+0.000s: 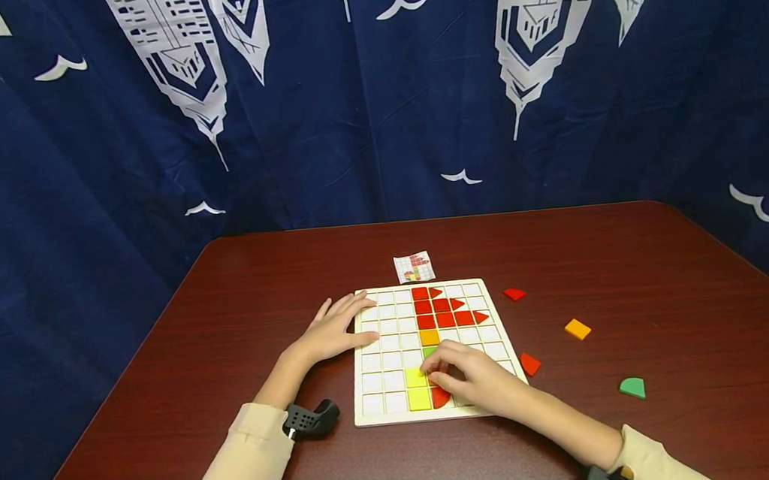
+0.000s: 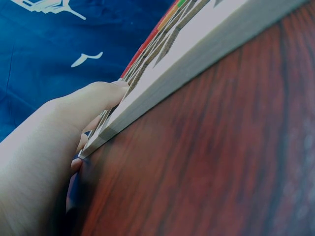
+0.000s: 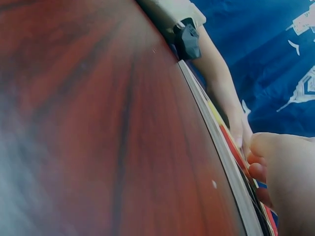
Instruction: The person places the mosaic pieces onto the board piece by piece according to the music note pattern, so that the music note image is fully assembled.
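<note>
A white gridded board lies on the table with coloured tiles in its cells. My left hand rests on its left edge, fingers straight and thumb on the surface; in the left wrist view the thumb lies over the rim. With bent fingers, my right hand pinches at the right side of a yellow square tile. Another yellow tile and a rounded red tile sit below it. Above are an orange tile, a partly covered green tile and rows of red tiles.
A small pattern card lies beyond the board. To its right are loose pieces: two red tiles, an orange square and a green rounded tile. A dark blue printed curtain hangs behind the table.
</note>
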The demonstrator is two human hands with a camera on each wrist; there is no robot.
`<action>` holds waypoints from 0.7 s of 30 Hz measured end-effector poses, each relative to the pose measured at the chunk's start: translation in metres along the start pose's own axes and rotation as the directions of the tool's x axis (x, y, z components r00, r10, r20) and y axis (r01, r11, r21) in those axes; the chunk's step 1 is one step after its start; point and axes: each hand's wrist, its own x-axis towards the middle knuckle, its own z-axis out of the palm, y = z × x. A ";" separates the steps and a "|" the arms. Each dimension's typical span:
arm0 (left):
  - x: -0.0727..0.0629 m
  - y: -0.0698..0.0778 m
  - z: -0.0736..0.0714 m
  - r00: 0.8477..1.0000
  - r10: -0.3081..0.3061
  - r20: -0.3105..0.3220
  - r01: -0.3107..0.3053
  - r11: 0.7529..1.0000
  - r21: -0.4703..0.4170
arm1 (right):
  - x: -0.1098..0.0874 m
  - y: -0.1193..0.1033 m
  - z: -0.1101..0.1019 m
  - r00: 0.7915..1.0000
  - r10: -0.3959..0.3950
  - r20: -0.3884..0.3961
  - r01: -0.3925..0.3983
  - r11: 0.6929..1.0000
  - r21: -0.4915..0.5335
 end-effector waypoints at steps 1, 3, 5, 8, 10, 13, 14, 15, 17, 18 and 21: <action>0.000 0.000 0.000 1.000 -0.001 0.002 0.001 1.000 -0.002 | 0.001 0.001 -0.001 1.000 0.009 -0.003 -0.009 1.000 -0.001; -0.001 0.000 -0.001 1.000 0.002 0.004 -0.002 1.000 -0.007 | 0.002 0.004 -0.004 1.000 0.026 -0.012 -0.026 1.000 -0.001; -0.001 0.001 -0.001 1.000 0.004 0.007 -0.004 1.000 -0.010 | 0.003 0.007 -0.008 0.999 0.045 -0.026 -0.045 0.999 0.003; -0.001 0.001 -0.002 1.000 0.001 0.007 -0.001 1.000 -0.003 | 0.005 0.013 -0.014 0.996 0.069 -0.051 -0.069 0.998 0.003; -0.001 0.001 -0.002 1.000 0.000 0.006 0.000 1.000 0.004 | 0.006 0.018 -0.018 0.993 0.088 -0.076 -0.089 0.996 -0.008; -0.001 0.001 -0.002 1.000 -0.001 0.003 0.001 1.000 0.010 | 0.007 0.027 -0.026 0.984 0.131 -0.119 -0.134 0.991 -0.023; -0.001 0.001 -0.001 1.000 -0.002 0.003 0.002 1.000 0.011 | 0.008 0.030 -0.029 0.981 0.142 -0.134 -0.147 0.989 -0.029; -0.001 0.000 -0.001 1.000 -0.004 0.004 0.004 1.000 0.011 | 0.008 0.033 -0.031 0.977 0.152 -0.153 -0.159 0.987 -0.037; -0.001 0.000 -0.001 1.000 -0.005 0.004 0.005 1.000 0.010 | 0.008 0.041 -0.037 0.968 0.175 -0.182 -0.185 0.982 -0.039; -0.001 0.000 -0.001 1.000 -0.004 0.004 0.004 1.000 0.011 | 0.008 0.045 -0.040 0.964 0.182 -0.195 -0.194 0.980 -0.044; -0.001 -0.001 -0.001 1.000 -0.003 0.006 0.003 1.000 0.013 | 0.007 0.056 -0.047 0.951 0.201 -0.234 -0.219 0.974 -0.056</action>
